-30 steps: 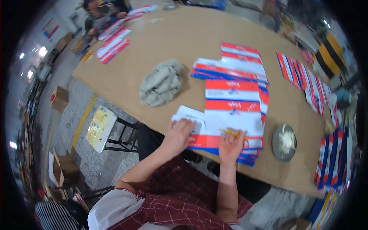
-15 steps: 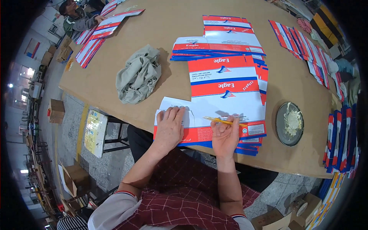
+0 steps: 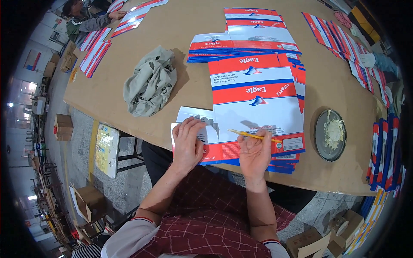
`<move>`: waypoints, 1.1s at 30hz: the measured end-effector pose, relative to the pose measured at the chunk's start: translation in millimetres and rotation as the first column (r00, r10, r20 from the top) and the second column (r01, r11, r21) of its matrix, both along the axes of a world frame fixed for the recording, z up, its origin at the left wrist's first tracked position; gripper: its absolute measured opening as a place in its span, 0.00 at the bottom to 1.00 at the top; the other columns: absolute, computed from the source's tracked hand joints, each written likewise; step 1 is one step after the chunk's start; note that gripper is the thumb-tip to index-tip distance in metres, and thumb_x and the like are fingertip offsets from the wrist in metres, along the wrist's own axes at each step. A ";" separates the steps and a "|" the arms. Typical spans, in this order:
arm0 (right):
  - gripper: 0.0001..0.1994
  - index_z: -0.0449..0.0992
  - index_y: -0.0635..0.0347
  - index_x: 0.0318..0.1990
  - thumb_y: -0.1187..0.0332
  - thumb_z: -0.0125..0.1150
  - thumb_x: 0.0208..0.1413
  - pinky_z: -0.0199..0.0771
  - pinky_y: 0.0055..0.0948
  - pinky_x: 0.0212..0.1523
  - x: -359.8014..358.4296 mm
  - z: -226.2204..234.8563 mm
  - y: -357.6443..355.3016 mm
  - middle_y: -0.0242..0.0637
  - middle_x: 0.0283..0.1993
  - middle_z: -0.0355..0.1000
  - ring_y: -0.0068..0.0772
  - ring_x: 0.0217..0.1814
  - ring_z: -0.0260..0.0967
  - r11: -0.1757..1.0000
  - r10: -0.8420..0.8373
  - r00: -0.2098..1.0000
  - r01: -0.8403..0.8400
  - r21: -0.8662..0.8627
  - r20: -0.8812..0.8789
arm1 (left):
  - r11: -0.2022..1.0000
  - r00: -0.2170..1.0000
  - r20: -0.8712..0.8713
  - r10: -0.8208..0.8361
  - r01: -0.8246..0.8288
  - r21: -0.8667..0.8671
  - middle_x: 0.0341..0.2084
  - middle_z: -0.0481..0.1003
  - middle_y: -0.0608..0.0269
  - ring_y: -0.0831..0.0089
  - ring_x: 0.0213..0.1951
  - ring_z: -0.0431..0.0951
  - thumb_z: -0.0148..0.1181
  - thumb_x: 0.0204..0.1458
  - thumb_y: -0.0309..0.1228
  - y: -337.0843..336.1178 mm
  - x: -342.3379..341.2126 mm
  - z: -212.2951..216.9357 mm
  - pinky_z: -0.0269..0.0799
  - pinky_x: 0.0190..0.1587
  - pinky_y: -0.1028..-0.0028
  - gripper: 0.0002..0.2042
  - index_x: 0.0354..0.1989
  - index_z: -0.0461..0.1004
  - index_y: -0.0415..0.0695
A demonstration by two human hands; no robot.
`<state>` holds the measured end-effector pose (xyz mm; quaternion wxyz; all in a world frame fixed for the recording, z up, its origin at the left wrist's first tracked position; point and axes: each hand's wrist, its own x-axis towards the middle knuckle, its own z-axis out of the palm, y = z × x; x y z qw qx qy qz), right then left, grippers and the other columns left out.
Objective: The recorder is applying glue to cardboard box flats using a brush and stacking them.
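A flat carton blank (image 3: 254,109), white with red and blue bands, lies on top of a stack at the table's near edge. My left hand (image 3: 188,142) rests on its left panel near a raised white flap, fingers bent and thumb apart. My right hand (image 3: 254,157) is closed around a thin yellow stick (image 3: 258,136) with a pale tip, likely a glue brush, held just above the blank. To the right stands a dark round dish (image 3: 320,142) with whitish paste (image 3: 334,132) in it.
Another stack of blanks (image 3: 258,38) lies beyond mine. A crumpled grey-green cloth (image 3: 151,81) sits to the left. More blanks (image 3: 340,47) spread along the right, where another person's hand (image 3: 368,60) touches them. A co-worker's hand (image 3: 117,15) handles blanks at far left. A stool (image 3: 106,150) stands below.
My left thumb has spread away from the fingers. My right hand still holds the stick, nearly in place. The far-left co-worker's blank has moved, and the right-hand person's hand has come further into view.
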<state>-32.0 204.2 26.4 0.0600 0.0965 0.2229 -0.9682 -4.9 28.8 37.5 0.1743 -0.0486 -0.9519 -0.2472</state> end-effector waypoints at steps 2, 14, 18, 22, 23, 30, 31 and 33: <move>0.13 0.65 0.54 0.35 0.58 0.36 0.63 0.67 0.32 0.41 2.2 0.1 -1.2 0.30 0.19 0.63 0.20 0.21 0.59 1.000 -0.006 1.000 0.006 0.028 -0.024 | 0.998 0.999 -0.040 -0.005 0.007 0.067 0.38 0.68 0.55 0.59 0.46 0.66 0.51 0.32 0.15 -2.7 3.3 -5.7 0.53 0.52 0.61 0.21 0.41 0.67 0.43; 0.03 0.60 0.61 0.33 0.73 0.45 0.58 0.64 0.19 0.25 19.0 12.6 4.0 0.35 0.20 0.65 0.20 0.20 0.62 0.801 0.175 0.973 -0.053 0.596 -0.148 | 0.980 0.977 -0.212 0.014 0.029 0.197 0.23 0.68 0.66 0.66 0.34 0.70 0.52 0.25 0.13 -9.3 9.1 -19.4 0.54 0.48 0.63 0.13 0.19 0.64 0.46; 0.04 0.60 0.60 0.31 0.73 0.45 0.58 0.64 0.20 0.24 15.6 16.8 1.5 0.35 0.19 0.65 0.20 0.19 0.61 0.768 0.233 0.963 -0.095 0.634 -0.138 | 0.975 0.981 -0.195 0.013 0.030 0.218 0.23 0.68 0.66 0.67 0.34 0.70 0.51 0.23 0.13 -8.4 9.5 -19.0 0.54 0.48 0.63 0.13 0.18 0.63 0.46; 0.05 0.60 0.60 0.30 0.72 0.45 0.58 0.65 0.20 0.23 14.1 19.1 -0.8 0.36 0.18 0.65 0.22 0.19 0.62 0.681 0.299 0.946 -0.122 0.722 -0.123 | 0.975 0.980 -0.201 0.013 0.032 0.220 0.23 0.68 0.66 0.67 0.34 0.70 0.50 0.23 0.13 -8.8 9.5 -19.0 0.54 0.48 0.63 0.13 0.17 0.63 0.46; 0.05 0.60 0.60 0.30 0.72 0.45 0.58 0.65 0.20 0.23 14.6 20.4 0.5 0.36 0.18 0.65 0.22 0.19 0.62 0.680 0.300 0.946 -0.123 0.723 -0.121 | 0.975 0.980 -0.200 0.013 0.032 0.221 0.23 0.68 0.66 0.67 0.34 0.70 0.50 0.23 0.13 -8.9 9.7 -19.6 0.54 0.48 0.63 0.13 0.17 0.63 0.46; 0.05 0.61 0.60 0.28 0.73 0.45 0.55 0.63 0.19 0.23 15.3 21.1 1.4 0.34 0.18 0.64 0.20 0.17 0.59 0.736 0.225 0.972 -0.121 0.666 -0.072 | 0.976 0.977 -0.212 0.021 0.026 0.214 0.23 0.68 0.67 0.68 0.34 0.71 0.50 0.23 0.13 -8.7 10.0 -20.6 0.54 0.48 0.63 0.13 0.17 0.63 0.46; 0.05 0.62 0.61 0.28 0.74 0.45 0.55 0.62 0.18 0.23 15.2 21.5 -0.2 0.34 0.18 0.64 0.19 0.17 0.58 0.777 0.174 0.979 -0.070 0.626 -0.108 | 0.977 0.976 -0.216 0.019 0.028 0.211 0.23 0.68 0.67 0.68 0.34 0.71 0.50 0.23 0.13 -8.6 10.0 -21.2 0.54 0.48 0.63 0.13 0.17 0.63 0.46; 0.05 0.62 0.61 0.28 0.74 0.45 0.55 0.62 0.18 0.22 13.5 23.8 -1.1 0.34 0.18 0.64 0.19 0.17 0.59 0.706 0.251 0.963 -0.110 0.700 -0.101 | 0.977 0.976 -0.217 0.020 0.027 0.213 0.23 0.68 0.67 0.68 0.34 0.71 0.50 0.23 0.13 -8.3 9.9 -21.4 0.54 0.48 0.63 0.13 0.17 0.63 0.46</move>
